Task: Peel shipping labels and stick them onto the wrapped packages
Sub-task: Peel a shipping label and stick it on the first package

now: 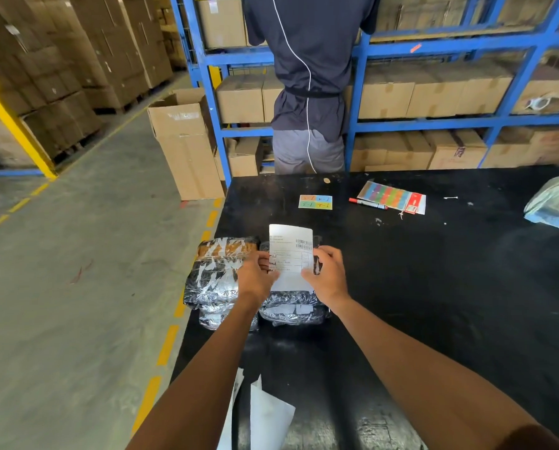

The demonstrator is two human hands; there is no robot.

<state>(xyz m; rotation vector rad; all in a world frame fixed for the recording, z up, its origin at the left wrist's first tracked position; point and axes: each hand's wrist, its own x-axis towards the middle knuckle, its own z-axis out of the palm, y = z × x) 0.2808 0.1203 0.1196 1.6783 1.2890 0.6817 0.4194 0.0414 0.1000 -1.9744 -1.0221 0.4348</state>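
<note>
At frame centre I see my left hand (255,277) and right hand (328,277) pinching the shipping label (291,254) by its side edges above the right-hand wrapped package (291,308) — uneven lowering risks creases on the crinkled wrap.

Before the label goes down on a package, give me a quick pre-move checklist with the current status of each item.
1. White printed shipping label held at both side edges by left hand and right hand: ok.
2. Label's printed side with barcode faces up: ok.
3. Backing peeled off the label: cannot tell.
4. Black plastic-wrapped package sits directly under the label: ok.
5. Second black wrapped package with brown tape lies beside it to the left, clear of the label: ok.
6. Target package's top free of an old label: cannot tell, hidden by the label and hands.
</note>
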